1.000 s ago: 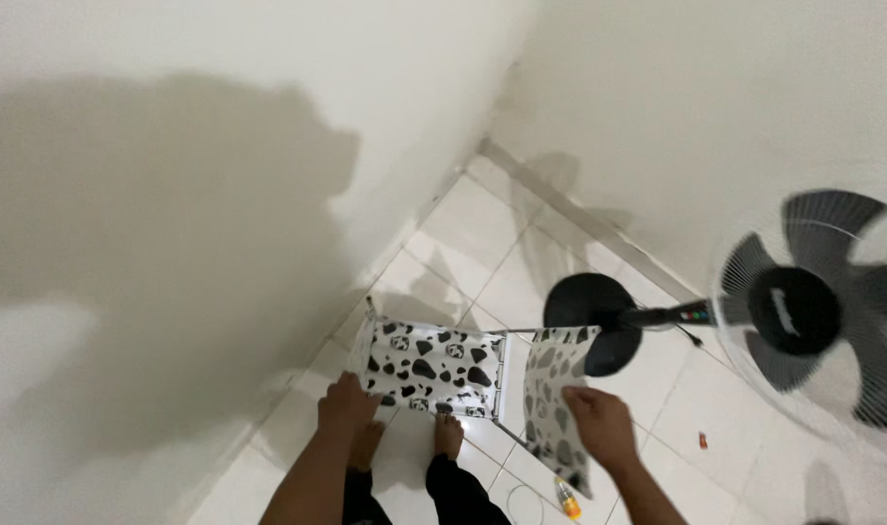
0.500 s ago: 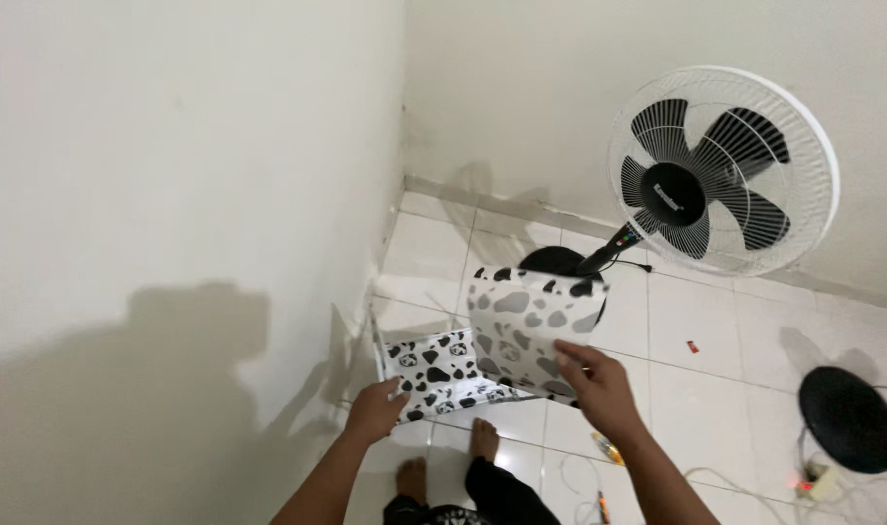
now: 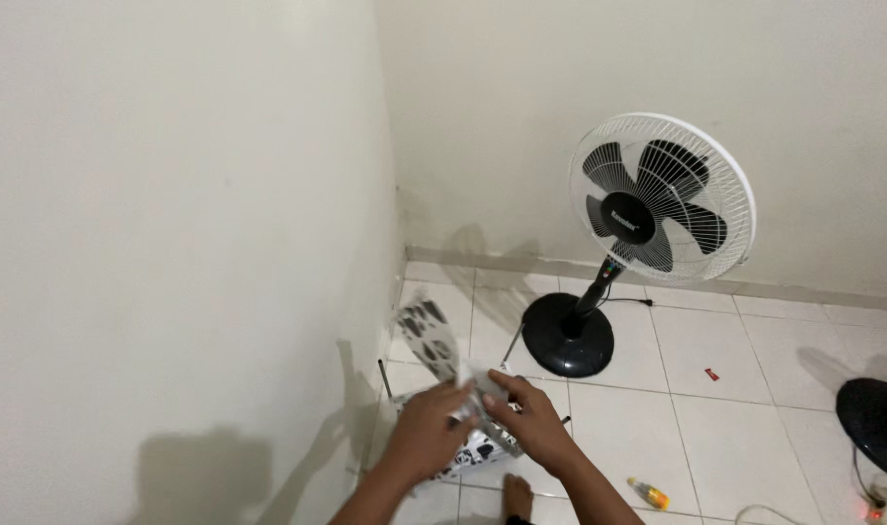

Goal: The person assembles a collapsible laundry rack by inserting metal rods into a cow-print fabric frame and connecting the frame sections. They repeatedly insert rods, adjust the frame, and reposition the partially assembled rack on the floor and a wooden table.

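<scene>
A folding chair with black-and-white cow-spot fabric [image 3: 426,332] and thin metal legs stands close to the left wall. My left hand [image 3: 426,433] and my right hand [image 3: 526,420] meet low in view, both gripping the chair's frame and fabric where seat and back join. The spotted back panel tilts up and away to the left of my hands. One bare foot [image 3: 514,494] shows below them on the white tiled floor.
A white pedestal fan [image 3: 662,197] on a round black base [image 3: 567,334] stands near the corner, behind my hands. A second black round base [image 3: 876,423] sits at the right edge. A small orange bottle [image 3: 648,494] and a red scrap [image 3: 711,373] lie on the tiles.
The view has tilted up toward the corner. My hands came together on the chair, and its spotted panels have folded closer, with the back now swung left toward the wall.
</scene>
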